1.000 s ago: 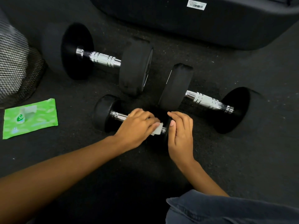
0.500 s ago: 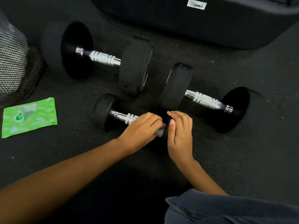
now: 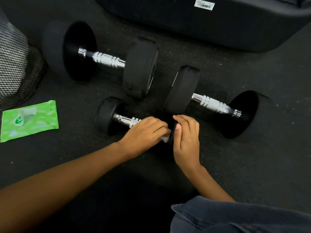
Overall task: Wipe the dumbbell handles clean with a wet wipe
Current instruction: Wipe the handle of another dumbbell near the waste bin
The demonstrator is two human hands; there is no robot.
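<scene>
Three black dumbbells with chrome handles lie on the dark floor. The small dumbbell [image 3: 111, 115] is nearest me; its handle [image 3: 127, 121] shows bare at the left end. My left hand [image 3: 144, 133] is wrapped over the right part of that handle, shut on a white wet wipe [image 3: 165, 138] that peeks out under my fingers. My right hand [image 3: 186, 137] grips the small dumbbell's right weight, which it mostly hides. A large dumbbell [image 3: 107, 60] lies at the back left and another [image 3: 213, 105] to the right, both untouched.
A green pack of wet wipes [image 3: 30, 121] lies on the floor at the left. A black mesh bin [image 3: 15, 68] stands behind it. A big black padded piece of gym equipment [image 3: 202, 22] runs along the back. My denim-clad knee [image 3: 235, 216] is at the bottom right.
My left hand has slid with the wipe to the right along the small dumbbell's handle, baring more chrome at the left. My right hand has stayed on the right weight.
</scene>
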